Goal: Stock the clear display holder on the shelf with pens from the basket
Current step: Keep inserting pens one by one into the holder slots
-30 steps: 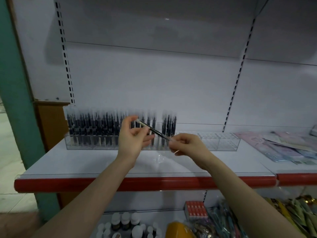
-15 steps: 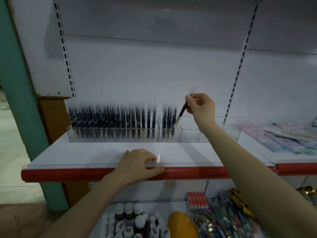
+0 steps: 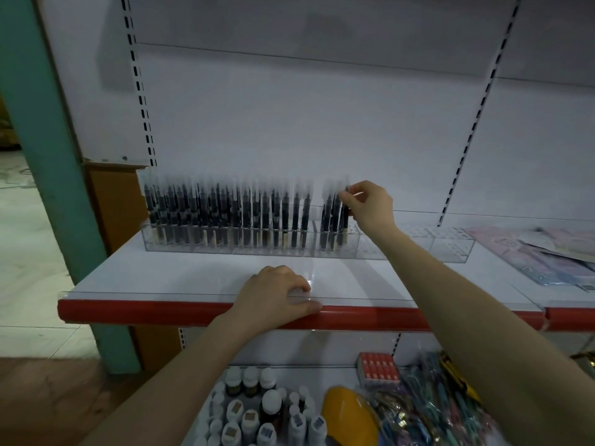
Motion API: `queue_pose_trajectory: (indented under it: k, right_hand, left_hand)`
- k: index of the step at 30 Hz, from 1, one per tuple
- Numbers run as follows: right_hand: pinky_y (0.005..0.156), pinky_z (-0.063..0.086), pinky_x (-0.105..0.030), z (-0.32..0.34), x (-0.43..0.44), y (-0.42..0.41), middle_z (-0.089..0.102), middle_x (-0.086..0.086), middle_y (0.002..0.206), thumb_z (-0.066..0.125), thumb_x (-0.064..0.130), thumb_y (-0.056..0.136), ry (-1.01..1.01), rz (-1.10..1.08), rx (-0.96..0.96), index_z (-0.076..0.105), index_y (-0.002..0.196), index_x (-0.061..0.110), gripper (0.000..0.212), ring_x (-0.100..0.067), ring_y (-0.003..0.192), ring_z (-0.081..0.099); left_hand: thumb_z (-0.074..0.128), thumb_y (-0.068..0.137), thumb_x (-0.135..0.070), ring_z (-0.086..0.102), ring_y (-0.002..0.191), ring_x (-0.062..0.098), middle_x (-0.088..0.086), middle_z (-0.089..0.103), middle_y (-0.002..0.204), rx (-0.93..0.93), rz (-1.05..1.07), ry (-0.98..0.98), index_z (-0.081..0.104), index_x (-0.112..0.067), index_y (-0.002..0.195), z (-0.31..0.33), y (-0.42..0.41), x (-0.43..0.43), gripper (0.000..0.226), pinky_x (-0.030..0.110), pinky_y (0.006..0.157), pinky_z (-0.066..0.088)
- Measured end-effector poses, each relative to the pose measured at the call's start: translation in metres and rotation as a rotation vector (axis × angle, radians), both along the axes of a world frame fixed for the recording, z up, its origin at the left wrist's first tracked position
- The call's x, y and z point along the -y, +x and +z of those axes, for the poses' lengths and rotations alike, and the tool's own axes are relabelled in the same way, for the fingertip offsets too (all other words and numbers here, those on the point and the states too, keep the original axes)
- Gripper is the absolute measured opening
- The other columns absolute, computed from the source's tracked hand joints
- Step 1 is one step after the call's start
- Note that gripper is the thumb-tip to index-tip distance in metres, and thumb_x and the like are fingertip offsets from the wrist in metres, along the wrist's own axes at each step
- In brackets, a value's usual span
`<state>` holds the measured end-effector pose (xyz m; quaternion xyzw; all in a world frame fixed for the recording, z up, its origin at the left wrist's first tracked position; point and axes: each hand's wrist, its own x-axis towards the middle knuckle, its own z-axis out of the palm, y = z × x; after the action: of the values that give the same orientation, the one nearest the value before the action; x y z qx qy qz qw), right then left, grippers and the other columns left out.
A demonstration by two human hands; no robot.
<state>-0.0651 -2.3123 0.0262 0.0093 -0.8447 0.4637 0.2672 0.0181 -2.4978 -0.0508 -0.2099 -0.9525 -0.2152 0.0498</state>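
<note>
A long clear display holder (image 3: 450,249) stands at the back of the white shelf (image 3: 193,278). Several dark pens with frosted caps (image 3: 225,217) fill its left and middle slots upright; its right end holds none. My right hand (image 3: 370,206) pinches the top of one dark pen (image 3: 345,217) that stands upright in a slot at the right edge of the filled group. My left hand (image 3: 277,294) rests on the shelf's red front edge, fingers curled over the clear lip, holding nothing. The basket is not in view.
Flat pastel packets (image 3: 541,255) lie on the shelf at the right. On the lower shelf are several small capped bottles (image 3: 257,410), a red box (image 3: 378,370), a yellow object (image 3: 347,416) and a heap of coloured pens (image 3: 428,400). A teal pillar (image 3: 42,156) stands at the left.
My left hand let go of the pen and dropped to the shelf's front edge. My right hand carried the pen up and right, then lowered it upright into a holder slot.
</note>
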Motion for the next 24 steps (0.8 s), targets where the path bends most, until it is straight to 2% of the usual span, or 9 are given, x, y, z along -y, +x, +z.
queue_pose_trajectory:
  k: [6, 17, 21, 24]
  right_hand:
    - [0.081, 0.053, -0.045, -0.003, -0.001, 0.001, 0.065, -0.013, 0.093, 0.059, 0.022, 0.090, 0.027, -0.053, -0.035, 0.060, 0.102, 0.002, 0.024, -0.032, 0.084, 0.065]
    - [0.078, 0.053, -0.051, -0.018, -0.001, 0.000, 0.063, -0.018, 0.094, 0.052, 0.020, 0.095, 0.149, -0.106, 0.002, 0.056, 0.104, 0.001, 0.022, -0.036, 0.084, 0.063]
    - [0.083, 0.052, -0.048, -0.016, 0.001, -0.001, 0.065, -0.018, 0.101, 0.052, 0.021, 0.094, 0.170, -0.122, 0.085, 0.056, 0.109, 0.001, 0.025, -0.035, 0.090, 0.064]
    - [0.087, 0.048, -0.039, -0.013, -0.002, 0.002, 0.064, -0.018, 0.107, 0.056, 0.023, 0.093, 0.183, -0.136, 0.134, 0.051, 0.120, -0.001, 0.037, -0.034, 0.099, 0.061]
  left_hand:
    - [0.059, 0.080, -0.058, 0.043, 0.117, 0.012, -0.009, 0.055, 0.120, 0.000, -0.005, 0.010, 0.062, -0.031, 0.114, -0.003, -0.003, 0.001, 0.043, 0.030, 0.095, 0.039]
    - [0.057, 0.081, -0.058, 0.042, 0.119, 0.014, -0.007, 0.054, 0.124, -0.026, -0.037, 0.003, 0.061, -0.030, 0.117, -0.004, -0.002, 0.002, 0.046, 0.034, 0.100, 0.038]
    - [0.057, 0.081, -0.058, 0.043, 0.119, 0.015, -0.006, 0.054, 0.124, -0.049, -0.032, 0.001, 0.062, -0.030, 0.117, -0.005, -0.002, 0.002, 0.046, 0.034, 0.101, 0.037]
    - [0.058, 0.081, -0.058, 0.043, 0.118, 0.015, -0.006, 0.055, 0.124, -0.071, -0.038, -0.001, 0.062, -0.029, 0.116, -0.006, -0.003, 0.002, 0.046, 0.033, 0.100, 0.038]
